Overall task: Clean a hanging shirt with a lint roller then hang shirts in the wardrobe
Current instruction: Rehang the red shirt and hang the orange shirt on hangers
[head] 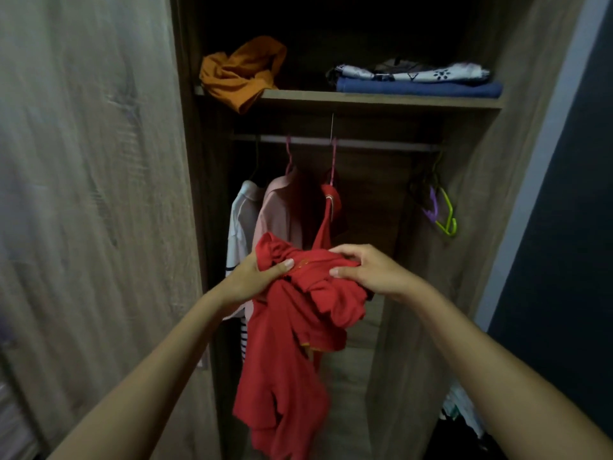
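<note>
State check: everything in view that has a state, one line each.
Left hand: closed on red shirt.
Right hand: closed on red shirt.
Red shirt: bunched, held by both hands; part runs up to a pink hanger on the rail.
Wardrobe door: open.
Pink shirt: hung.
White shirt: hung.
Orange garment: crumpled on shelf, overhanging edge.
Blue fabric: folded on shelf.
Spare hangers: on rail, empty.

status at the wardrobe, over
Left hand and right hand both gripping bunched red shirt. Part of it trails up to pink hanger on rail. Nothing blocking.
</note>
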### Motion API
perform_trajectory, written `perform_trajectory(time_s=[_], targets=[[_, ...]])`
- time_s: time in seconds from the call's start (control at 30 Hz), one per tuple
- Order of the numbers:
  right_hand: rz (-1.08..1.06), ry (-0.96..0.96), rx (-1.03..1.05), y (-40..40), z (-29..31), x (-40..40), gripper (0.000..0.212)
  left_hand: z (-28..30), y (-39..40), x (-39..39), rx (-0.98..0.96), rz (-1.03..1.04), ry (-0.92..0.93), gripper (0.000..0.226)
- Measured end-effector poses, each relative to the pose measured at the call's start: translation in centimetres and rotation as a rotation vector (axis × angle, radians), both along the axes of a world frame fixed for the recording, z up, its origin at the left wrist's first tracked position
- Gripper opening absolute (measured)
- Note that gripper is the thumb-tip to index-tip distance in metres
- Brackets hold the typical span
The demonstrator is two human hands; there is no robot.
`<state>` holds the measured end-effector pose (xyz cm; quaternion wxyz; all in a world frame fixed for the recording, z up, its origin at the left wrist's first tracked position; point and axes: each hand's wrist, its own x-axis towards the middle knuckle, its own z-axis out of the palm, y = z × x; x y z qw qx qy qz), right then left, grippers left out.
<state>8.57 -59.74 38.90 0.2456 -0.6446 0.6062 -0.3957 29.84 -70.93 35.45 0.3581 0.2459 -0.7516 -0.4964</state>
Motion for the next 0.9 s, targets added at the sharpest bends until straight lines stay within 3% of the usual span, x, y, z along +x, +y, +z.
perform_trajectory(time_s=[0.1, 0.2, 0.27, 0.37, 0.5, 0.63, 0.77, 0.83, 0.9], targets=[[0.037, 0.088, -0.046, -0.3, 1.4, -0.7, 0.031, 0.6, 0.4, 1.1, 0.115, -0.048, -0.409, 0.042], [0.051, 0.075, -0.082, -0.8, 2.2, -0.9, 0.027, 1.3, 1.0, 1.1, -0.034, -0.009, -0.632, 0.060], [0.052, 0.035, -0.088, -1.2, 2.5, -1.0, 0.027, 1.8, 1.7, 0.4, -0.075, -0.022, -0.522, 0.074], [0.097, 0.124, -0.040, -1.4, 2.4, -0.1, 0.029, 2.1, 2.7, -0.9, -0.093, -0.147, -0.455, 0.081], [0.109, 0.086, 0.003, -1.6, 2.2, 0.2, 0.033, 1.4, 2.8, -1.6, -0.135, -0.156, -0.397, 0.066], [0.100, 0.025, 0.183, -1.5, 3.3, -2.4, 0.033, 1.1, 2.3, -0.9, -0.078, -0.081, -0.313, 0.041], [-0.058, 0.053, 0.018, -1.8, 3.5, -2.6, 0.020, 1.8, 3.0, -1.6, -0.019, -0.010, -0.311, 0.033], [-0.118, 0.011, -0.104, -2.2, 3.6, -2.4, 0.021, 2.4, 3.5, -2.2, -0.030, 0.005, -0.289, 0.015], [-0.143, -0.092, -0.179, -2.2, 4.1, -1.9, 0.021, 3.0, 4.1, -2.4, -0.062, -0.009, -0.293, 0.012]])
